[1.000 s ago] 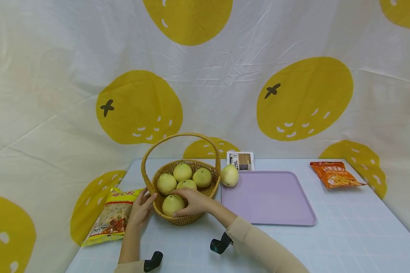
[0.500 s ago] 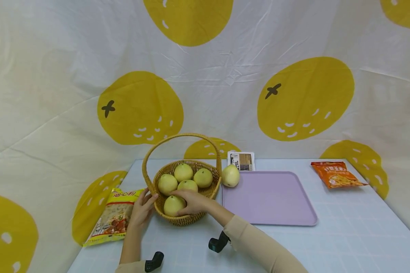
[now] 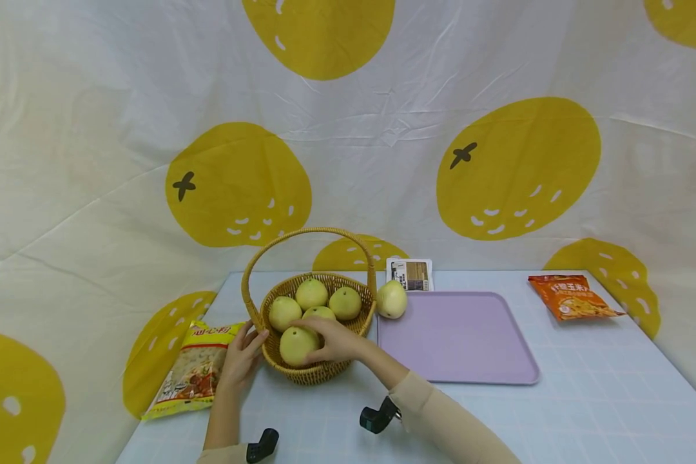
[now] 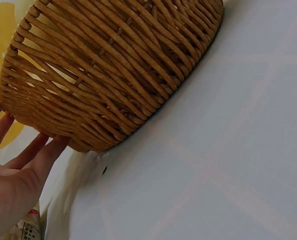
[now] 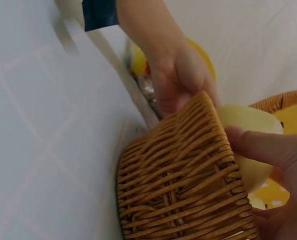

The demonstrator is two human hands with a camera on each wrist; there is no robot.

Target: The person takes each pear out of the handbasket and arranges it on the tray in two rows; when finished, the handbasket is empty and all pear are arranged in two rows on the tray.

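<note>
A wicker basket with a tall arched handle stands at the table's centre-left, holding several yellow-green pears. My right hand reaches in over its right side and grips the front pear, thumb on the near side, fingers over the top. In the right wrist view the thumb lies along that pear just above the rim, and the fingers are mostly hidden. My left hand rests against the basket's left side near the handle's foot. Its nearly straight fingers touch the woven wall in the left wrist view.
Right of the basket lies a lilac tray, with another pear at its back left corner. A small white-and-brown packet is behind. A yellow food bag lies beside my left forearm; an orange snack bag sits far right.
The gripped pear and my right hand have risen slightly and shifted a little right, covering more of the pear behind. My left hand and the basket have stayed put.
</note>
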